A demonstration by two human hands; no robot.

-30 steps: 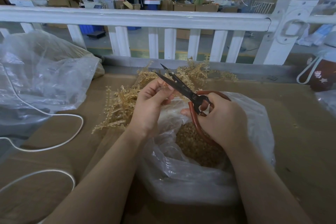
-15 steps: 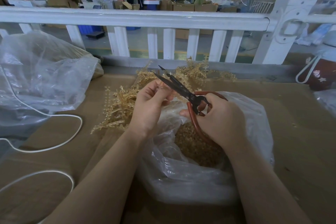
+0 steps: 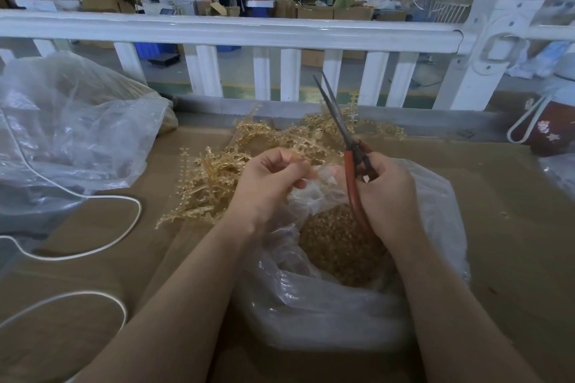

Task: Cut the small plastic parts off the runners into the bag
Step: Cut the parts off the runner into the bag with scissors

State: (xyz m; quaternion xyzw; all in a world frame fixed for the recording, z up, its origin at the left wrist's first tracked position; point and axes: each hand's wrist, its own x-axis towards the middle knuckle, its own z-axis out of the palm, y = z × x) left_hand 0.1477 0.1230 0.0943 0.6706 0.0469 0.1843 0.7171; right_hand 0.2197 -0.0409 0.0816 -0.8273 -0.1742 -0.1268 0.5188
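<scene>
- The bag (image 3: 435,214), clear plastic with its mouth open, sits on the tabletop (image 3: 513,227) right under both hands; a thick layer of small tan cut parts (image 3: 336,246) already lies in its bottom, so a good share of the cutting looks done.
- A loose pile of tan runners (image 3: 214,183) with parts on them lies on the tabletop at about 10 to 12 o'clock from the bag, touching its far edge, so I judge plenty is left to cut.
- The left hand (image 3: 267,183) has its fingers curled and pinches something thin and tan at the fingertips, likely a runner piece, just above the bag's mouth; how much of it remains I cannot tell.
- The right hand (image 3: 385,196) grips the red handles of the scissors (image 3: 351,146). The blades point up toward 12 o'clock, almost together and away from the piece, so no cut is being made right now.
- The tabletop is covered in brown cardboard. At 9 o'clock a second, larger clear plastic bag (image 3: 71,134) slumps, and a white cord (image 3: 124,227) loops across the cardboard in front of it.
- At 3 o'clock, by the edge, stands a dark red container (image 3: 547,134) with a white strap.
- A white railing (image 3: 233,29) runs along the far side at 12 o'clock. Beyond it is a workshop floor with cardboard boxes, a lit screen, a big fan, two people standing and one seated at work.
</scene>
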